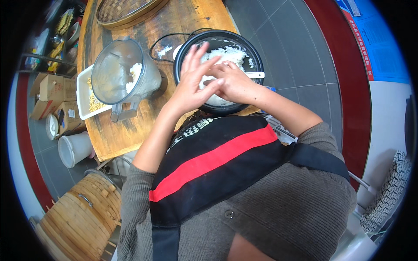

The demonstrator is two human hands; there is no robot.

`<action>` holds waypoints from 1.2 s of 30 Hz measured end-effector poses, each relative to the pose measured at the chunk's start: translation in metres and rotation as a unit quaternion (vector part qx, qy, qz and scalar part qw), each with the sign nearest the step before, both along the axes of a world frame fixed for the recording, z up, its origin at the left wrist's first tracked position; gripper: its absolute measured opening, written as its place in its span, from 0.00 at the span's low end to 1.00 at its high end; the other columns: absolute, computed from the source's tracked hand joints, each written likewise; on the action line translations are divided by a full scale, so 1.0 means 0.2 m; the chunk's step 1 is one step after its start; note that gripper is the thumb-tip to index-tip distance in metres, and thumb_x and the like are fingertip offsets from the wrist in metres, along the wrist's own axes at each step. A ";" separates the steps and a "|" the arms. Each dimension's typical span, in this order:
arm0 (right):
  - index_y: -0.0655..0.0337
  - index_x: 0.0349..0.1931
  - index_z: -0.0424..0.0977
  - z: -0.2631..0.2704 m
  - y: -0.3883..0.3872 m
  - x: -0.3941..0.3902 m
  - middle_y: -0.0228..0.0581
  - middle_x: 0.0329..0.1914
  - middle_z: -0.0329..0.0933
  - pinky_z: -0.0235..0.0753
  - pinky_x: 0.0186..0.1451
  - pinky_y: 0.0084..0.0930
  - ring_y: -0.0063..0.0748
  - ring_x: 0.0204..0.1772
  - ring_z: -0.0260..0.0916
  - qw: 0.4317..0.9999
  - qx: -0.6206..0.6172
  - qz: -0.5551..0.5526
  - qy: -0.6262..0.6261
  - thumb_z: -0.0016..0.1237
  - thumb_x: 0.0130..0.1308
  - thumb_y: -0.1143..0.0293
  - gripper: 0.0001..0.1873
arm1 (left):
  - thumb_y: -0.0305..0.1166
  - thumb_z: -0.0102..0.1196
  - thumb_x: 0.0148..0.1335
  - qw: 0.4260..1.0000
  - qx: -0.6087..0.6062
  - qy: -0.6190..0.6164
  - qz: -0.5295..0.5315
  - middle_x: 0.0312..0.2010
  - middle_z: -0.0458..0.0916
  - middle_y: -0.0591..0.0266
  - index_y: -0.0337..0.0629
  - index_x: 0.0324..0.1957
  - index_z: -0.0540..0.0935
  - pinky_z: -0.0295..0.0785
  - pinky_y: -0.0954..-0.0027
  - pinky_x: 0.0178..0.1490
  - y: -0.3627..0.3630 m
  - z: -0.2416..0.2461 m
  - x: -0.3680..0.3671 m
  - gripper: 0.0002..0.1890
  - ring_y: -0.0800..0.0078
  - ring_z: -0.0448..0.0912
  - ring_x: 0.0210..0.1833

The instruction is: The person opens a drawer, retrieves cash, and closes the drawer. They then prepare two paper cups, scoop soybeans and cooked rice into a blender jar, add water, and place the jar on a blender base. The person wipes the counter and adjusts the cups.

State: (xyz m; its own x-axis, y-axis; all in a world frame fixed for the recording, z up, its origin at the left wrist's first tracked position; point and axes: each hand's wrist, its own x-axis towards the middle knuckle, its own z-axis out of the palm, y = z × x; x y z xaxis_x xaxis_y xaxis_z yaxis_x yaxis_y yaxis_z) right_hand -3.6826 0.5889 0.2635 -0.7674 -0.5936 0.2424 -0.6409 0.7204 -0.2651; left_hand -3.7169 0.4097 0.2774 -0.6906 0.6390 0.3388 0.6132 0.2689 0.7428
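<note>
A round black pot [259, 58] with white cooked rice [233, 53] inside stands before me on a wooden table. Over its left part is my left hand [195, 80], fingers spread and nothing seen in them. My right hand [236, 81] reaches across the near side of the pot with bent fingers, close to the left thumb; what lies under those fingers is hidden. From behind the right wrist, a white plastic handle [255, 75] sticks out over the rim. Left of the pot, a clear blender jug [148, 76] has white rice stuck to its inner wall.
A white tray [84, 111] with yellow kernels sits partly behind the jug. A woven bamboo tray [122, 9] lies at the table's far end, and a black cord [156, 59] runs beside the pot. Cardboard boxes [54, 88], a bucket [74, 150] and a wooden barrel [78, 215] stand at left.
</note>
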 end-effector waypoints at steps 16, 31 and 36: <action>0.57 0.34 0.76 0.07 0.12 0.05 0.34 0.35 0.74 0.72 0.43 0.32 0.38 0.43 0.71 0.998 -0.044 -0.041 -0.013 0.51 0.56 0.66 0.08 | 0.46 0.41 0.65 0.953 -0.293 0.051 0.060 0.67 0.51 0.52 0.53 0.52 0.77 0.34 0.49 0.69 -0.20 -0.23 0.10 0.19 0.49 0.42 0.71; 0.61 0.59 0.59 -0.21 0.46 0.45 0.46 0.46 0.71 0.77 0.39 0.28 0.32 0.39 0.74 0.566 -0.489 -0.501 -0.436 0.48 0.61 0.49 0.32 | 0.52 0.42 0.64 0.674 0.232 -0.691 0.118 0.66 0.54 0.59 0.49 0.66 0.54 0.53 0.58 0.66 -0.32 -0.56 0.34 0.32 0.59 0.60 0.64; 0.62 0.64 0.47 -0.30 0.35 0.46 0.43 0.47 0.71 0.78 0.39 0.27 0.34 0.39 0.76 0.523 -0.642 -0.378 -0.413 0.46 0.65 0.62 0.32 | 0.53 0.41 0.65 0.687 0.273 -0.671 0.066 0.64 0.56 0.65 0.54 0.64 0.55 0.55 0.61 0.63 -0.22 -0.48 0.34 0.30 0.66 0.59 0.64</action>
